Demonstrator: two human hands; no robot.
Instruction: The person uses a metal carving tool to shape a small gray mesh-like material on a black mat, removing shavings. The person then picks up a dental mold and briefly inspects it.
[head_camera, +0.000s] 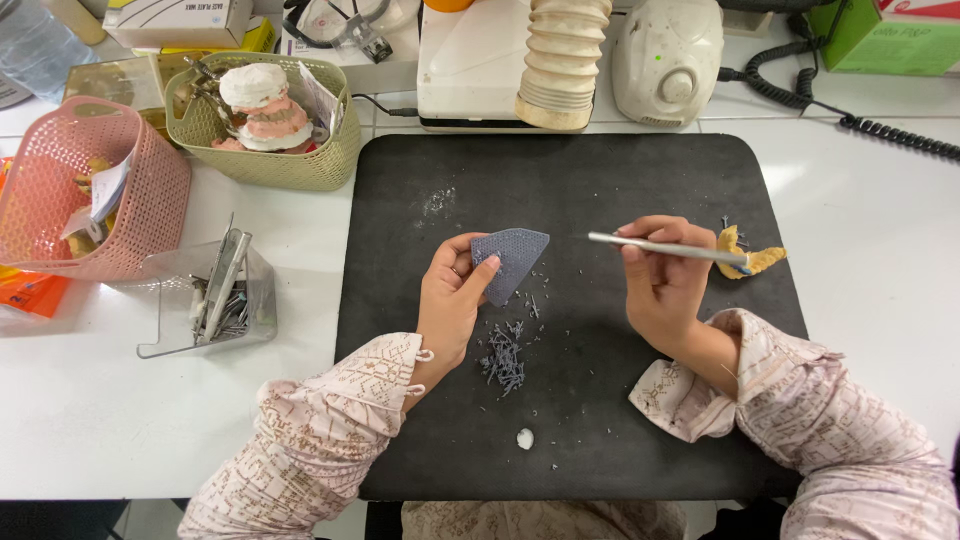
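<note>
Grey plate (512, 258): thin, flat, roughly shield-shaped, fine mesh texture on the face, pointed end down. Pinched at its left edge by the left hand (452, 300), raised just above the black mat (420, 400) on the white counter (90, 420). Right hand (662, 285) closed round a slim metal tool (665, 247), tip pointing left toward plate, not touching. Grey shavings (503, 355) heaped on mat below plate. Yellow wax scrap (752, 258) just beside right hand.
</note>
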